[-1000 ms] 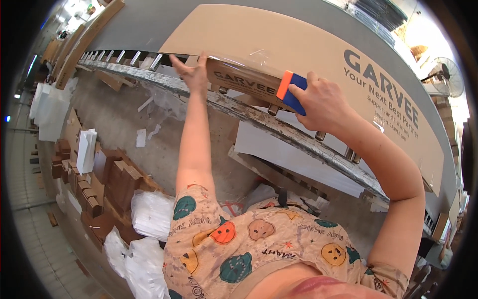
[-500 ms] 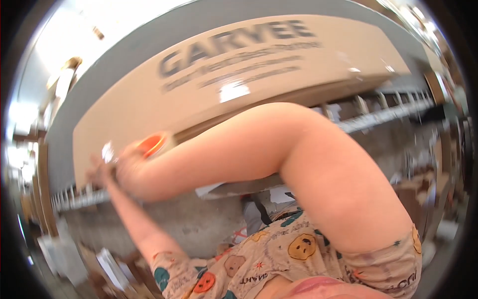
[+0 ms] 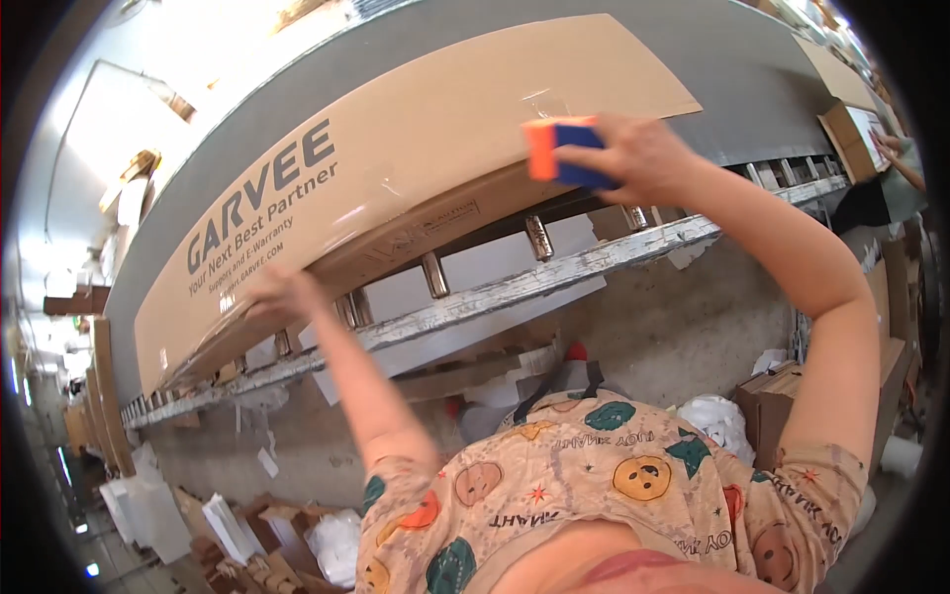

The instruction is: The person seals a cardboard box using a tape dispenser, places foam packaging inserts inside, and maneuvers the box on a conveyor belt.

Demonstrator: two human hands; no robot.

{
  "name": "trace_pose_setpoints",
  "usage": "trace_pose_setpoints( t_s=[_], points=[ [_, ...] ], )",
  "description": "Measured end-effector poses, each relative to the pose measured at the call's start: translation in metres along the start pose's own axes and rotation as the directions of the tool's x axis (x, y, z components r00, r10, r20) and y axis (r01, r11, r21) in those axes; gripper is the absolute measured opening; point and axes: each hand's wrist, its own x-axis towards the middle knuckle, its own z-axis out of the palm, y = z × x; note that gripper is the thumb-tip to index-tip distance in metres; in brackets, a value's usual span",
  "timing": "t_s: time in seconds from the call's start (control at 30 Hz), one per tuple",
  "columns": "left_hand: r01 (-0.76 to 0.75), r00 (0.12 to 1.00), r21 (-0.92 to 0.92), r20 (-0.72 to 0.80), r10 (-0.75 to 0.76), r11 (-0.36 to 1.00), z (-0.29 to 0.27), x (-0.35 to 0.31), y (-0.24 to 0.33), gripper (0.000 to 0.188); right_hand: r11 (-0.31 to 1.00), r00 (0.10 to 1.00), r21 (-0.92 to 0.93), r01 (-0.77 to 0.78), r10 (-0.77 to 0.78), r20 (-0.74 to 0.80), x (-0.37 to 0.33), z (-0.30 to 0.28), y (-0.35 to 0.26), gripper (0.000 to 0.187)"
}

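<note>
A long, flat cardboard box (image 3: 465, 109) with dark print lies across a conveyor in front of me. My right hand (image 3: 638, 158) is closed round a blue-and-orange tape dispenser (image 3: 574, 153), slightly blurred, at the box's near edge toward its right end. Clear tape shows on the box top just behind it. My left hand (image 3: 275, 297) is at the near edge further left, below the print. Motion smears its fingers, so how they are bent is unclear.
Metal rollers (image 3: 435, 275) and a worn white rail (image 3: 515, 282) run along the near side, beside a dark grey belt (image 3: 732, 89). Cardboard pieces (image 3: 782, 396) and plastic wrap stand on the floor. At far right another person's hand (image 3: 891, 148) is near an open carton.
My right arm has swung from the left, where it crossed my left arm, over to the right with the tape dispenser. The box's print now appears further left and tilted.
</note>
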Motion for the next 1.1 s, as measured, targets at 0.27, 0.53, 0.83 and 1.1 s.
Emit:
trace_pose_setpoints(
  t_s=[0.27, 0.53, 0.83, 1.1],
  points=[
    [-0.894, 0.204, -0.296, 0.401, 0.893, 0.337, 0.023, -0.213, 0.163, 0.043, 0.99, 0.998, -0.128, -0.066, 0.064, -0.015, -0.082, 0.006, 0.086, 0.068],
    [-0.867, -0.199, -0.492, 0.488, 0.85, 0.08, 0.083, -0.258, 0.199, 0.048, 0.926, 0.789, -0.297, -0.234, 0.359, 0.498, 0.024, -0.019, 0.008, 0.043],
    [-0.863, -0.189, -0.466, 0.654, 0.733, 0.193, 0.077, -0.241, 0.208, 0.056, 0.698, 0.462, -0.327, -0.637, 0.685, 0.563, -0.013, -0.073, 0.116, 0.028],
    [-0.713, -0.295, -0.699, 0.379, 0.877, 0.062, 0.106, -0.303, 0.219, 0.044, 0.1, 0.845, 0.919, -0.381, 0.441, 0.302, 0.098, -0.042, 0.053, 0.056]
  ],
)
